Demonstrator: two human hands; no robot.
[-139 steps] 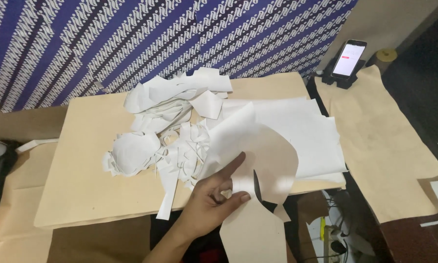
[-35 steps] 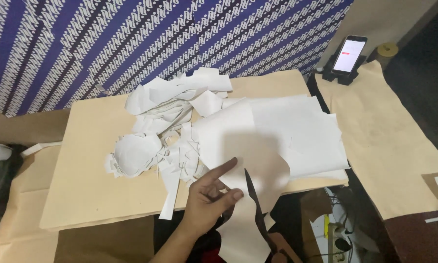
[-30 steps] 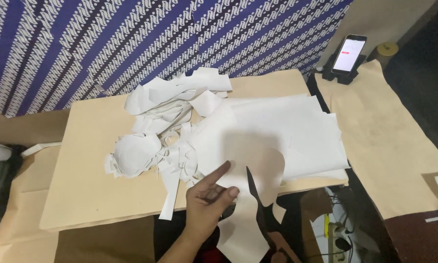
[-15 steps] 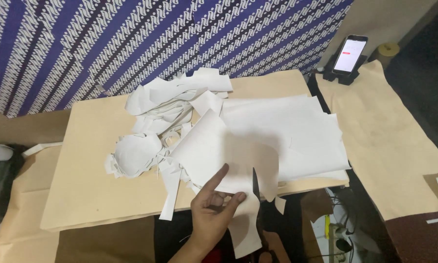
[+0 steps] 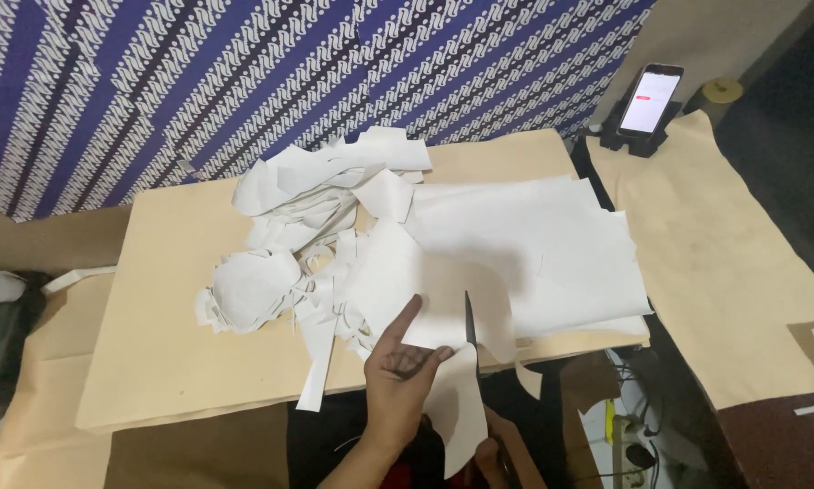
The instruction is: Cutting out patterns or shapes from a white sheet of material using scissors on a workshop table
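The left hand [image 5: 400, 367] pinches the white paper sheet [image 5: 425, 290] taut at the near edge of the board [image 5: 153, 362], while the right hand [image 5: 490, 453], mostly hidden, closes around the scissors [image 5: 469, 328], blade upright against that sheet.
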